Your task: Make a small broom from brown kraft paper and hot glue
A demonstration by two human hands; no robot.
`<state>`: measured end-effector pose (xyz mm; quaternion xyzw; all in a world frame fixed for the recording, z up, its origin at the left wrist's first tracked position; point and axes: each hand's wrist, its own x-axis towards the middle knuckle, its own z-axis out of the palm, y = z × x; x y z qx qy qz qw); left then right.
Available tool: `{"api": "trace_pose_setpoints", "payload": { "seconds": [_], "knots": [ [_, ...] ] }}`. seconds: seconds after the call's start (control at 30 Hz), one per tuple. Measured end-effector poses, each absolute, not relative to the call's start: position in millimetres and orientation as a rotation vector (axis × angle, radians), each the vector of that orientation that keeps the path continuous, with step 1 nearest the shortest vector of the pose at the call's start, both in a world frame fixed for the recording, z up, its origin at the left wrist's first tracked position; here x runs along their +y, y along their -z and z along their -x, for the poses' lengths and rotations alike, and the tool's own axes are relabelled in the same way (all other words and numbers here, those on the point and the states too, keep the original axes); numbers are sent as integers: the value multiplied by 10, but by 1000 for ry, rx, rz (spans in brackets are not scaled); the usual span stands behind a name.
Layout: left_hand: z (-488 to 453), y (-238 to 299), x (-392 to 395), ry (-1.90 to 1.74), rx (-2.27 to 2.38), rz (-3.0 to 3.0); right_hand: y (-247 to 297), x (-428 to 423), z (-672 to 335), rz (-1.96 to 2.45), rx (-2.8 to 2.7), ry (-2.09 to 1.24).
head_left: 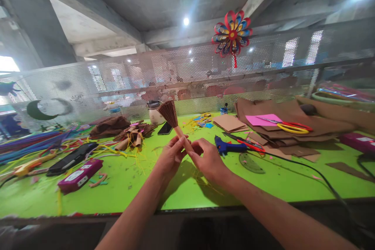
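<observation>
A small brown paper broom (169,112) is held up above the green table, its fanned, pleated head tilted up and to the left. My left hand (172,153) pinches its light tan handle just below the head. Lower on the same handle, the fingers of my right hand (206,159) close round the end. To the right of my right hand lies a blue glue gun (230,146), with red-handled scissors (253,145) beside it. A clear protractor (251,163) rests in front of them.
Brown paper sheets (269,133) are stacked at right, with yellow-and-red-handled scissors (294,126) on top. A phone (165,128) and a jar (155,113) stand behind my hands. At left are a purple power strip (80,175), a black case (72,159) and pipe cleaners (32,142). A black cable (307,164) crosses the right side.
</observation>
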<state>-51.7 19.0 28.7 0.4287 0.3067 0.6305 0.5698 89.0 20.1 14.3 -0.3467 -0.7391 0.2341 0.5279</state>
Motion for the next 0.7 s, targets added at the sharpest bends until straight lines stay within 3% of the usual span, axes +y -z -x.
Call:
{"api": "trace_pose_setpoints", "payload": {
  "seconds": [0.7],
  "knots": [
    [498, -288, 213, -1510, 817, -975, -86, 210, -884, 888, -1831, -671]
  ]
}}
